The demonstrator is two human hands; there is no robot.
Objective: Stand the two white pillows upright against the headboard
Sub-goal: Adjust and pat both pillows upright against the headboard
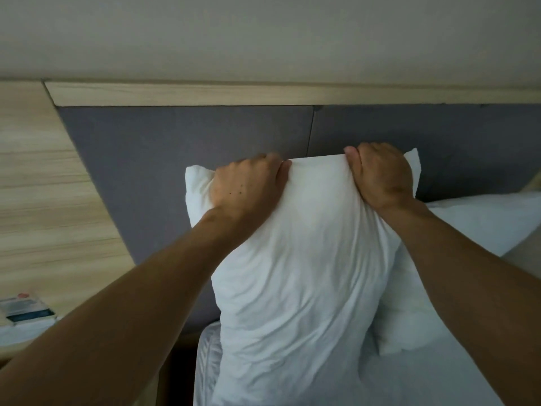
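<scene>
Both hands, left hand [248, 183] and right hand [380, 174], pinch the pillow [295, 259] top corners; ease its back flat onto the headboard [175, 142], probably touching already.

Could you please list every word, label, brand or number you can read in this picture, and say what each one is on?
None can be read.
The printed item on the bedside surface at lower left has blue and white areas and a reddish spot, but any print on it is too small and blurred to read.
The pillow, the headboard and the wall show no text.
</scene>
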